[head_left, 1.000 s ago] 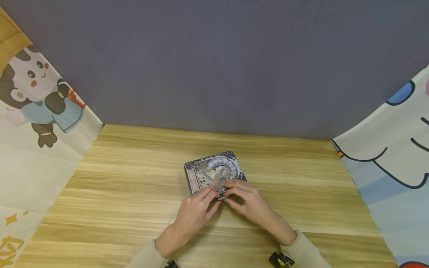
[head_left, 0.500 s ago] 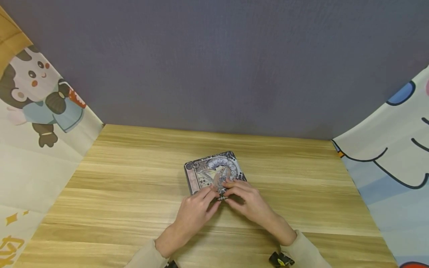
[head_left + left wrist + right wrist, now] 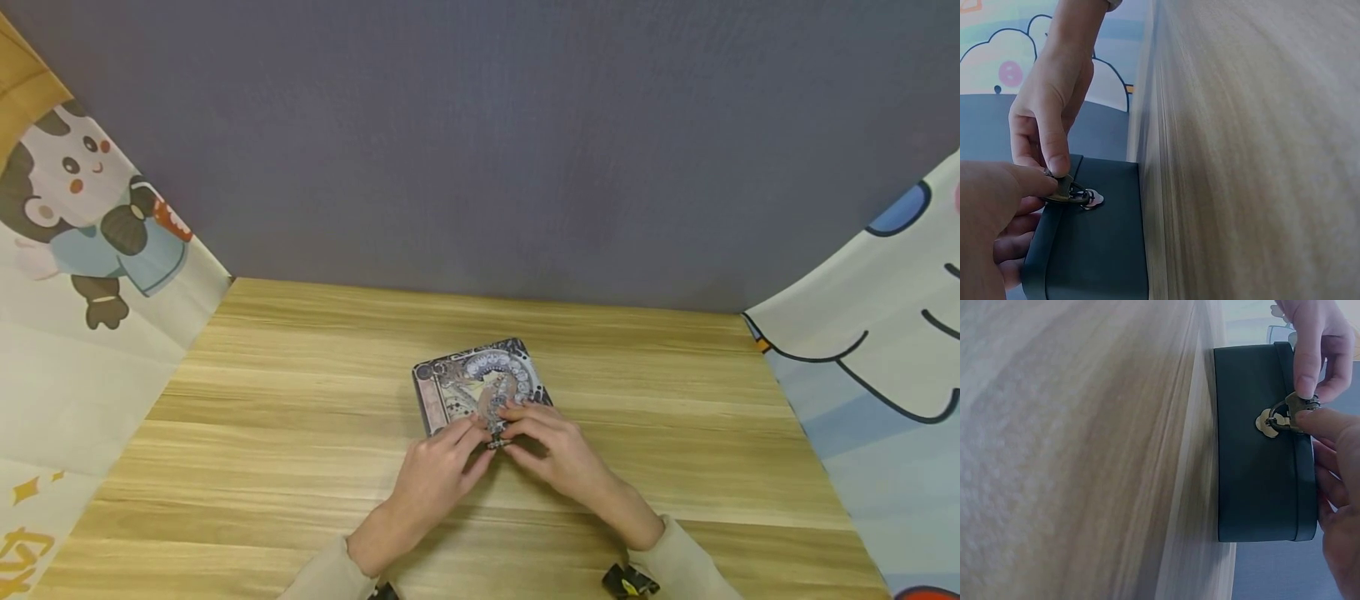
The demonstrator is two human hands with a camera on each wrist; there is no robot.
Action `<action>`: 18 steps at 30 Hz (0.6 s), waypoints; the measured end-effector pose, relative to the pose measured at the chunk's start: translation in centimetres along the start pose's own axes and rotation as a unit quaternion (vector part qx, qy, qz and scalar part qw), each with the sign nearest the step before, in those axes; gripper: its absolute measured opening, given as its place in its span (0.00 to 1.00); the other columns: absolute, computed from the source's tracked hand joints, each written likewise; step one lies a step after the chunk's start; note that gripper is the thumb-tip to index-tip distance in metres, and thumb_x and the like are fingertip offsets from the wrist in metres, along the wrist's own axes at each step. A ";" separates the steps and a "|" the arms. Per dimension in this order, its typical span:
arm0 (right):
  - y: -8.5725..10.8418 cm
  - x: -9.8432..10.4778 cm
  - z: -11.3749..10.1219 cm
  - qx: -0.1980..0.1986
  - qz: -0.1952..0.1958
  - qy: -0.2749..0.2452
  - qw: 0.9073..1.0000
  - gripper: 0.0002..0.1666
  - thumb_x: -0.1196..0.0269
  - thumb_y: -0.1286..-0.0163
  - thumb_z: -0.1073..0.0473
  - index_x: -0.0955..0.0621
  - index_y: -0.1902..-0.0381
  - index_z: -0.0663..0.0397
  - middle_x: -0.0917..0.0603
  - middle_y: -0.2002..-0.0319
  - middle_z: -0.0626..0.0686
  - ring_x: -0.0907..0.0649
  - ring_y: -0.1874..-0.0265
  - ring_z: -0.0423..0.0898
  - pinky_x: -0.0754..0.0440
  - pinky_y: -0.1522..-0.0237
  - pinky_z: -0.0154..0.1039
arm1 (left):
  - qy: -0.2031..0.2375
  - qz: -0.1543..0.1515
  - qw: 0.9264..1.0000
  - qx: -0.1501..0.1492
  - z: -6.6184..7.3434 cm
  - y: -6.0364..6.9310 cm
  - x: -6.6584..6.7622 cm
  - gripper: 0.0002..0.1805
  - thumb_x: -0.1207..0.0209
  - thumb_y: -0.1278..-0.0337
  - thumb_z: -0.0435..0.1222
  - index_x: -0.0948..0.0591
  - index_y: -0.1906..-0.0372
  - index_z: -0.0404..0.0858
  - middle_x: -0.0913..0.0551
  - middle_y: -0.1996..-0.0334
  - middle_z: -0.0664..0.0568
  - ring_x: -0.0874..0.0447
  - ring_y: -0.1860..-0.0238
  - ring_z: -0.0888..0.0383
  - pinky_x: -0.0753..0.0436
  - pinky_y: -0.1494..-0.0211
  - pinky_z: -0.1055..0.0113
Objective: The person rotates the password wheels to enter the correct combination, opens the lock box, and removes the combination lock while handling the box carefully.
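Note:
A box (image 3: 450, 387) with a patterned, dark-edged lid sits on the table, slightly turned. Its dark front (image 3: 1250, 487) carries a scalloped metal plate (image 3: 1263, 424). From that plate hangs a small bronze-coloured padlock (image 3: 1295, 407), its curved shackle at the plate's loop. My left hand (image 3: 435, 471) pinches the padlock's body from the left, thumb on the near side. My right hand (image 3: 558, 450) pinches it from the right, with fingertips also at the lid. Whether the shackle is latched is hidden by my fingers.
The wood-grain table (image 3: 300, 400) extends on all sides of the box. A grey panel (image 3: 480, 150) stands along its back edge. Printed cartoon sheets hang at the left (image 3: 112, 350) and right (image 3: 862, 400). Dark straps sit by both sleeves.

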State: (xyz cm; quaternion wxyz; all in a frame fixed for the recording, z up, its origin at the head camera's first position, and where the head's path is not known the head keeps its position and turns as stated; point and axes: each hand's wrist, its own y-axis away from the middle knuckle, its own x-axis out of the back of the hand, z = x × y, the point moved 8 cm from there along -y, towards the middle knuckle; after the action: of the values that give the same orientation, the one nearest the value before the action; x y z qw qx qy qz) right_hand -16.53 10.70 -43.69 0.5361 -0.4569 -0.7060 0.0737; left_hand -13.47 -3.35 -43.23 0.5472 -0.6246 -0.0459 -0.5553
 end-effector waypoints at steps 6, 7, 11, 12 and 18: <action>0.1 -0.1 0.2 -0.012 -0.007 0.000 1.000 0.13 0.24 0.44 0.64 0.14 0.60 0.54 0.11 0.47 0.56 0.14 0.44 0.57 0.18 0.35 0.57 | -0.002 0.001 1.000 -0.002 0.0 0.0 0.0 0.16 0.21 0.53 0.39 0.14 0.61 0.41 0.10 0.56 0.48 0.08 0.60 0.56 0.08 0.64 0.69; 0.1 -0.1 0.2 -0.013 -0.008 0.000 1.000 0.13 0.24 0.44 0.63 0.14 0.60 0.54 0.11 0.47 0.56 0.14 0.43 0.57 0.18 0.35 0.57 | -0.002 0.001 1.000 -0.002 0.0 0.0 0.0 0.16 0.21 0.53 0.39 0.14 0.61 0.41 0.10 0.56 0.48 0.08 0.60 0.56 0.08 0.63 0.69; 0.0 0.0 0.1 -0.006 -0.004 0.001 1.000 0.14 0.24 0.45 0.64 0.14 0.60 0.54 0.11 0.48 0.56 0.13 0.44 0.57 0.17 0.36 0.58 | 0.000 0.001 1.000 0.000 0.0 0.0 0.0 0.16 0.21 0.53 0.39 0.14 0.61 0.41 0.10 0.56 0.48 0.08 0.59 0.55 0.08 0.62 0.68; 0.0 0.0 0.0 -0.003 -0.002 0.001 1.000 0.15 0.23 0.46 0.65 0.14 0.60 0.54 0.11 0.48 0.56 0.13 0.45 0.57 0.17 0.37 0.58 | 0.000 0.000 1.000 0.000 0.0 0.0 0.0 0.16 0.21 0.53 0.39 0.14 0.61 0.41 0.10 0.56 0.48 0.08 0.59 0.55 0.08 0.62 0.68; -0.1 0.1 -0.1 0.004 0.002 -0.001 1.000 0.15 0.24 0.46 0.66 0.14 0.60 0.54 0.11 0.48 0.57 0.13 0.45 0.58 0.16 0.38 0.58 | 0.003 -0.001 1.000 0.001 0.0 0.0 0.0 0.15 0.21 0.53 0.39 0.14 0.61 0.41 0.10 0.56 0.48 0.08 0.59 0.55 0.08 0.61 0.68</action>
State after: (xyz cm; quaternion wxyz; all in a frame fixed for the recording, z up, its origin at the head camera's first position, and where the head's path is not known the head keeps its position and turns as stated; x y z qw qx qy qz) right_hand -16.46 10.67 -43.54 0.5367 -0.4561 -0.7056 0.0778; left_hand -13.48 -3.39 -43.27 0.5474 -0.6220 -0.0456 -0.5580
